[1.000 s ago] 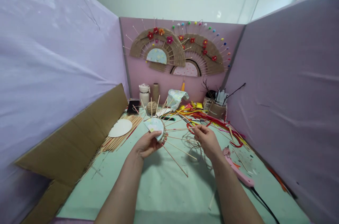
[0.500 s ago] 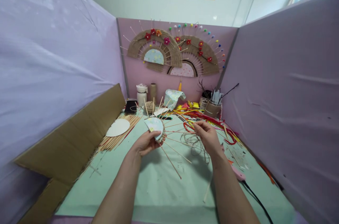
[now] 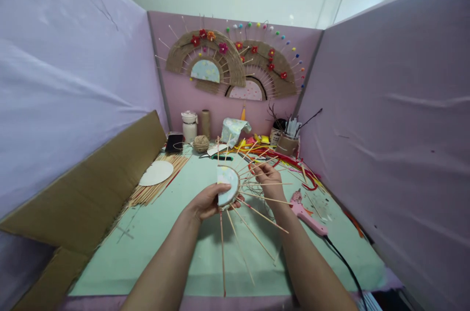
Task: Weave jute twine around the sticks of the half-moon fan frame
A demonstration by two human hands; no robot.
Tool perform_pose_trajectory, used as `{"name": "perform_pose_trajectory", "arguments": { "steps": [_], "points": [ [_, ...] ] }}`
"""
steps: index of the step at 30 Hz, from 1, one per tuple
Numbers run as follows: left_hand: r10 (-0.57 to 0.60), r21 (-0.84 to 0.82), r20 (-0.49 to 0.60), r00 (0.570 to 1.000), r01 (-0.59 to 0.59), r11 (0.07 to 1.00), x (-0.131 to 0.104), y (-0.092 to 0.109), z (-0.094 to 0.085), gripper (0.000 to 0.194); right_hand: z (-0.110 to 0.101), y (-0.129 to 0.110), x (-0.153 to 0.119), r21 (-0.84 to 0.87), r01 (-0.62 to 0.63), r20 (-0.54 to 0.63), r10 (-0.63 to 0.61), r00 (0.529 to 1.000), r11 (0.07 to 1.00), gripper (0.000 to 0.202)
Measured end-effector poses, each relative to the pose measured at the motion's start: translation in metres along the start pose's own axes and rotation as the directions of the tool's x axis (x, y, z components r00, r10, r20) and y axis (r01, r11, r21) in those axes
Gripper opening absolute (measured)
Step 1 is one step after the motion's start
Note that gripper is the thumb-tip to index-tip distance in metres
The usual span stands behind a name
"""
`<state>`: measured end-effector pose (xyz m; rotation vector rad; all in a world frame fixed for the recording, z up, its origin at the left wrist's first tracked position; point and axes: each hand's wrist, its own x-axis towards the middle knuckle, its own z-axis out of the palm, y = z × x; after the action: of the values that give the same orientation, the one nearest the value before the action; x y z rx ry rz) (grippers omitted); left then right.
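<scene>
My left hand [image 3: 215, 201] grips a half-round piece covered in pale blue floral cloth [image 3: 226, 186], thumb on its face and fingers behind. Thin wooden sticks [image 3: 253, 243] fan out from its curved edge to the top, right and bottom. Brown cord lines that curved edge. My right hand [image 3: 267, 177] is closed in a pinch among the right-hand sticks, apparently on twine [image 3: 260, 192] whose loose loops hang below it. The fingertips partly hide what they hold.
A pink glue gun [image 3: 308, 218] with a black cable lies right of my right forearm. A twine ball [image 3: 200, 143], a white jar [image 3: 189, 127] and red and yellow strips stand or lie behind. Cardboard [image 3: 91, 179], loose sticks and a white oval [image 3: 156, 173] are left.
The half-round piece has turned clockwise, so its straight edge is now upright at the left and several sticks point down. My right hand has moved left, closer to the piece.
</scene>
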<state>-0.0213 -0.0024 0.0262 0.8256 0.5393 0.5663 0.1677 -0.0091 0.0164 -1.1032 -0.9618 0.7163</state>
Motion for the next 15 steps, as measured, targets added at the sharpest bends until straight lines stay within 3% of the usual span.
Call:
{"name": "perform_pose_trajectory", "arguments": {
  "steps": [4,11,15],
  "points": [
    [-0.022,-0.027,0.026,0.999,0.023,0.999,0.0011,-0.0024,0.0020,0.020,0.0008,-0.0018,-0.0008,0.023,0.010,-0.025,-0.009,1.000,1.000,0.029],
    [0.023,-0.011,-0.060,0.998,-0.024,1.000,0.0003,0.0001,-0.0001,0.016,0.0001,-0.0015,-0.0023,0.039,-0.015,-0.049,0.017,0.999,0.999,0.030],
    [0.069,0.005,-0.083,0.994,-0.069,0.998,0.0007,0.0010,0.0002,0.019,-0.0030,0.0030,0.0008,0.012,0.006,0.001,-0.006,1.000,1.000,0.030]
  ]
}}
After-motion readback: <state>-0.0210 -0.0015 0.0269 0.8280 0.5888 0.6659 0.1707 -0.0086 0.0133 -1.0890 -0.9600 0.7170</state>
